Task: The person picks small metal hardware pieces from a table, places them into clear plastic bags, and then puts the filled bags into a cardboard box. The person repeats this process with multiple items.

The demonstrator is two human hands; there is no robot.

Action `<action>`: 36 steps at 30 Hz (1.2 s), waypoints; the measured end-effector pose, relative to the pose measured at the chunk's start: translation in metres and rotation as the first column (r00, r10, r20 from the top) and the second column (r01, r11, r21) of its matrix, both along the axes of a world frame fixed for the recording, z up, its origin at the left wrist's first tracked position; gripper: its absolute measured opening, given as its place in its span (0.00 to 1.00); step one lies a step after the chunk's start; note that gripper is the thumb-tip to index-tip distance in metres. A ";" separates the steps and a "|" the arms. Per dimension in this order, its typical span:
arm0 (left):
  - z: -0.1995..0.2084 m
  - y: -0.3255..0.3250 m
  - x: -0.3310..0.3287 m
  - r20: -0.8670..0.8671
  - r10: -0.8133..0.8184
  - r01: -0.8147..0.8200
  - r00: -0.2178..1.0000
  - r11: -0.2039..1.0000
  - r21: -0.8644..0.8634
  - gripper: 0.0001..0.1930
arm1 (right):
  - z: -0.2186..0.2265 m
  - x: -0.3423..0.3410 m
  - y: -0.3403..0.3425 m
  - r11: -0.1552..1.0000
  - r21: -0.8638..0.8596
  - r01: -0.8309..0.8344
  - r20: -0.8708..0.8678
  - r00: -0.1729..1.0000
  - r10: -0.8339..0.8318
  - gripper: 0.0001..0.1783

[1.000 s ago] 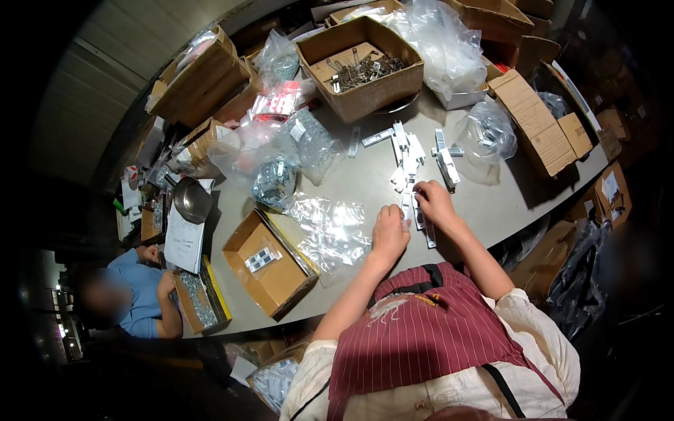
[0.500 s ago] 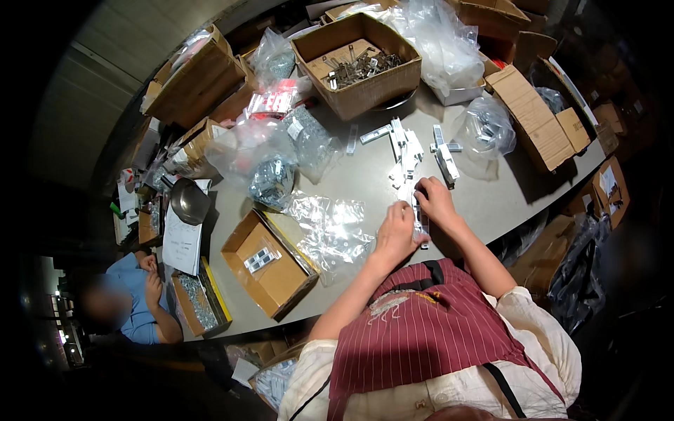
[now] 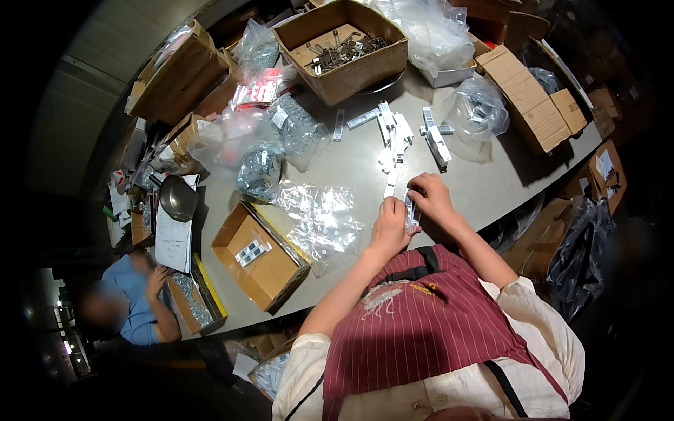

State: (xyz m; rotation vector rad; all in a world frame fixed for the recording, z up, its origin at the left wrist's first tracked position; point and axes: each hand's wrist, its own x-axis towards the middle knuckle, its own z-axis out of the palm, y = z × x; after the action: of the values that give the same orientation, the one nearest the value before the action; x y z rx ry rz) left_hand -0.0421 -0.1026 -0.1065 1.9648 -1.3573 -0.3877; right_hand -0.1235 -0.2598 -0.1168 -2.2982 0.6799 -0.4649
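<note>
Close to my body at the table's near edge, both my hands are around a narrow white strip-shaped piece [image 3: 413,213]. My left hand [image 3: 390,230] grips its lower part, fingers curled and thumb toward the near end. My right hand [image 3: 431,198] pinches at the far end, partly hiding it. Just beyond my fingers lies a loose pile of similar white strip pieces [image 3: 394,137]. To its right, a smaller group of strip pieces [image 3: 437,144] lies crossed and stacked.
An open carton [image 3: 253,284] with a few strips stands left, beside a flat clear plastic bag [image 3: 319,221]. Bagged metal parts [image 3: 258,172] lie beyond. A box of small metal pieces [image 3: 337,84] stands at the back. A co-worker in blue [image 3: 144,309] sits far left.
The whole view has shifted slightly. My hands stay on the strip piece, whose near end now shows less below my left hand. The co-worker's hands have moved apart.
</note>
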 end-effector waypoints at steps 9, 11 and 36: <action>0.000 0.001 0.000 -0.046 0.049 -0.048 0.998 0.998 0.028 0.31 | -0.004 -0.004 0.001 0.995 0.103 0.006 0.123 0.992 -0.018 0.13; 0.002 -0.001 -0.002 -0.049 0.045 -0.043 0.998 0.999 0.030 0.29 | -0.006 -0.004 0.004 0.999 0.027 -0.017 0.125 0.992 0.013 0.12; -0.011 0.004 0.002 0.017 0.068 -0.066 0.998 0.995 -0.081 0.24 | 0.008 0.000 -0.021 0.854 0.511 -0.097 -0.143 0.970 0.196 0.14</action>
State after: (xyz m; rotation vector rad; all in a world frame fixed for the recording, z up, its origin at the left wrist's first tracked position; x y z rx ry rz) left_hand -0.0397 -0.0987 -0.1172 1.9469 -1.2960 -0.2785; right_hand -0.1236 -0.2813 -0.1085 -1.8855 0.6211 0.0158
